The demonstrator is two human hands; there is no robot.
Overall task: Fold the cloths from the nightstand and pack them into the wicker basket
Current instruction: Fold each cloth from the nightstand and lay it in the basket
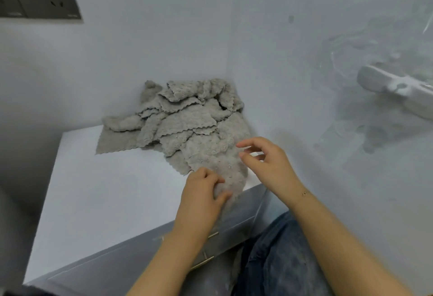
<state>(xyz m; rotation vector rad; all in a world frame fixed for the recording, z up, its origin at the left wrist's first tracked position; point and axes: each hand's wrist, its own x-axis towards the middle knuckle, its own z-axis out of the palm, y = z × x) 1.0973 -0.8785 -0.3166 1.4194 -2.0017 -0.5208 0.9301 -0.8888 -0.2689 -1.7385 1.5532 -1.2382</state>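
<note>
— What is nearest to us?

— A person's denim-clad knee, low beside the white nightstand [98, 202]. Just past the nightstand's front edge, the left hand [201, 198] pinches the near end of one grey-beige cloth [225, 162] between thumb and curled fingers, right where it droops over that edge.

— And the other hand?

— The right hand [262, 157] hovers at the cloth's right side, further in over the nightstand, fingers loosely spread and holding nothing. It may brush the fabric; I cannot tell.

— Which way does the cloth lie?

— Its long axis runs from the front edge back toward the wall corner, away from the left hand's pinch. So the left hand holds the near end, and the right hand looks better placed for the far part.

— What is beyond that?

— The pile of cloths [178, 113], scallop-edged and crumpled, heaped on the nightstand's back right corner against the wall. No wicker basket is in view.
</note>
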